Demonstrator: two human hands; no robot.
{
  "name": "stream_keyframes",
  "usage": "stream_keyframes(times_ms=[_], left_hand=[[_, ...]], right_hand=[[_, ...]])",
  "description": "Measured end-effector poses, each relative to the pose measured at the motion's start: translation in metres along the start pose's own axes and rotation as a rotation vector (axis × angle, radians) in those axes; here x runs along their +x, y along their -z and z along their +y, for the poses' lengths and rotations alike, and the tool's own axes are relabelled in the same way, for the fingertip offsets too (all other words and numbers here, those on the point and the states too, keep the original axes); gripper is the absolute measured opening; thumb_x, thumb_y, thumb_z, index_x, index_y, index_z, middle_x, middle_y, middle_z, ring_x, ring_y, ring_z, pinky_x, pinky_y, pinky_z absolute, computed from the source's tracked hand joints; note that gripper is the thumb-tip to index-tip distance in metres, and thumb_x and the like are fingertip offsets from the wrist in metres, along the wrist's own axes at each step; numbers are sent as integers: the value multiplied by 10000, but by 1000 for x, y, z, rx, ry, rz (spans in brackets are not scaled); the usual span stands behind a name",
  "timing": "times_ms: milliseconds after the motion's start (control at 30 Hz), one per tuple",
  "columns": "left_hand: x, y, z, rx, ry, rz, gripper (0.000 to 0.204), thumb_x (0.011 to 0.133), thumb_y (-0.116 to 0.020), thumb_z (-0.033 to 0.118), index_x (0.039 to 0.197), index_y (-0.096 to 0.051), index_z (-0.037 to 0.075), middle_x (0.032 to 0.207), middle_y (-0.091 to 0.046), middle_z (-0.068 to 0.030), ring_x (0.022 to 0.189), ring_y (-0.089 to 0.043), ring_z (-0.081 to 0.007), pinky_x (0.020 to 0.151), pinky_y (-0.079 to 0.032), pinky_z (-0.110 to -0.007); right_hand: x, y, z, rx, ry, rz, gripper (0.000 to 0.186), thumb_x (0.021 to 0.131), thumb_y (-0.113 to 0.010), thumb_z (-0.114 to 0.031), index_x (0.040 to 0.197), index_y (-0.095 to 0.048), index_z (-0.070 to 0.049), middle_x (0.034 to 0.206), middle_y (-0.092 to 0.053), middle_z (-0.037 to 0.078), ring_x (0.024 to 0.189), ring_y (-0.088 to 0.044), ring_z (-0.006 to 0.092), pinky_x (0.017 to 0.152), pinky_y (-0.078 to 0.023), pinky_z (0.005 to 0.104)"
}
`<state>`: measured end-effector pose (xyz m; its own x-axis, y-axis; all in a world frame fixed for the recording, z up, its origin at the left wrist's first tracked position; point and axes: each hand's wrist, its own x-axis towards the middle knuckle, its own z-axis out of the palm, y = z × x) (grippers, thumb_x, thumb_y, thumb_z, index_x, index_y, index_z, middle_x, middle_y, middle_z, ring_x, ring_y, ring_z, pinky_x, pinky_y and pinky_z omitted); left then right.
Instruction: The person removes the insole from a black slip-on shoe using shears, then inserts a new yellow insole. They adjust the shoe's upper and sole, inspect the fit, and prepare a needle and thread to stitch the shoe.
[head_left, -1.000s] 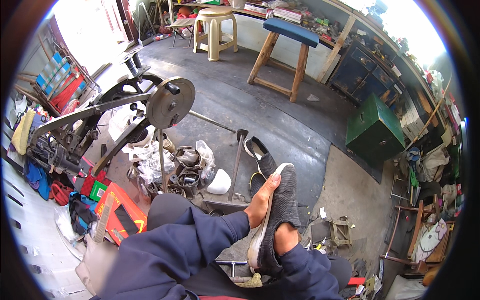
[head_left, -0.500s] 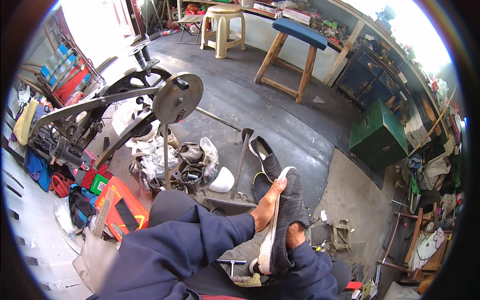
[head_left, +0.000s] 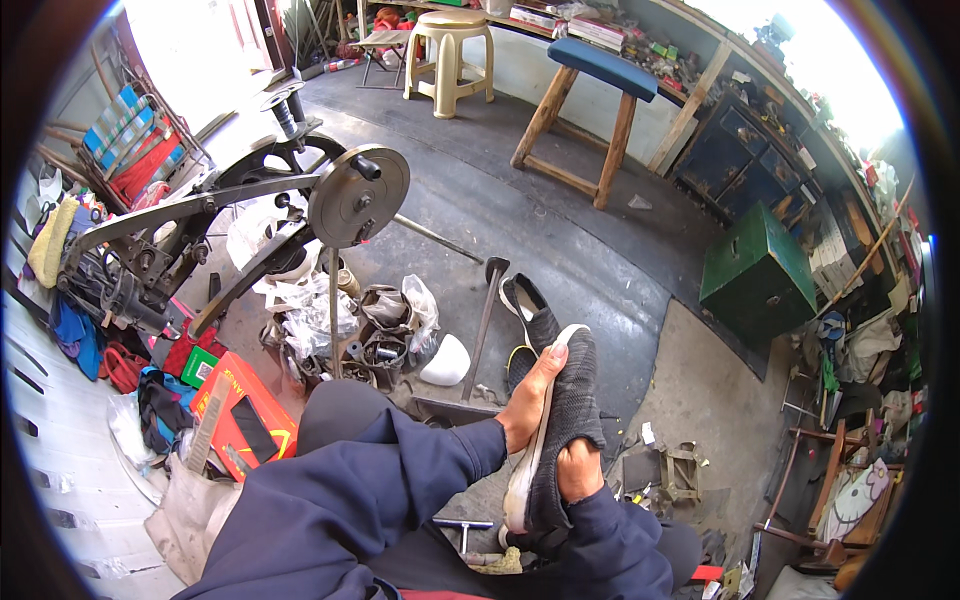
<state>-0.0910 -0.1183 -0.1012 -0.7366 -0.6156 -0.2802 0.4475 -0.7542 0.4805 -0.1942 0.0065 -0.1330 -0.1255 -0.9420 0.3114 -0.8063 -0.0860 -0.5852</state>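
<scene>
Seemingly secure, the dark knit shoe (head_left: 565, 420) was clasped by left hand (head_left: 528, 400) and right hand (head_left: 578, 470), though its pale sole could slip onto the cluttered floor (head_left: 600, 260).

floor: dark concrete (head_left: 600, 250) | wooden stool (head_left: 585, 110), plastic stool (head_left: 447, 55), green box (head_left: 757, 280) | daylight through doorway (head_left: 190, 40)

Dark grey knit shoe with white rubber sole (head_left: 560, 420), navy blue sleeves (head_left: 360, 500), green metal box (head_left: 758, 280), blue-topped wooden stool (head_left: 590, 100), cream plastic stool (head_left: 450, 55), orange cardboard box (head_left: 245, 415), grey concrete floor (head_left: 590, 240), white moulded shoe form (head_left: 445, 360)
</scene>
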Motion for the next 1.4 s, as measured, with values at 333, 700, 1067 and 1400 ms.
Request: stream_keyframes(times_ms=[333, 700, 1067, 1400], left_hand=[[-7, -1, -2, 28, 36, 28, 615, 1033, -522, 605, 1335, -596, 74, 1138, -675, -53, 1022, -654, -171, 936, -522, -311], [-7, 8, -13, 87, -13, 25, 621, 1072, -476, 555, 1481, -488, 88, 1340, -607, -43, 1220, -568, -157, 1083, -416, -306], [-1, 19, -20, 92, -5, 21, 640, 1049, -497, 582, 1431, -536, 70, 1303, -641, -81, 1187, -618, -204, 1075, -464, -352], [6, 28, -24, 146, -42, 32, 632, 1054, -486, 582, 1417, -547, 67, 1258, -658, -72, 1158, -630, -185, 1047, -480, -333]], right_hand=[[0, 10, 5, 240, -20, -147, 285, 935, -499, 32, 1162, -665, 81, 1128, -706, 210, 1027, -679, 352, 918, -532, 396], [16, 47, -16, 313, -85, -206, 312, 912, -505, 10, 1172, -664, 77, 1163, -697, 250, 1118, -664, 404, 980, -509, 414], [-1, 20, -5, -173, 226, -88, 73, 738, -627, -34, 779, -662, 15, 808, -623, 200, 719, -636, 371, 669, -526, 468], [0, 16, -9, 265, -156, -81, 346, 948, -472, 20, 1241, -643, 85, 1238, -694, 237, 1133, -676, 370, 991, -520, 387]])
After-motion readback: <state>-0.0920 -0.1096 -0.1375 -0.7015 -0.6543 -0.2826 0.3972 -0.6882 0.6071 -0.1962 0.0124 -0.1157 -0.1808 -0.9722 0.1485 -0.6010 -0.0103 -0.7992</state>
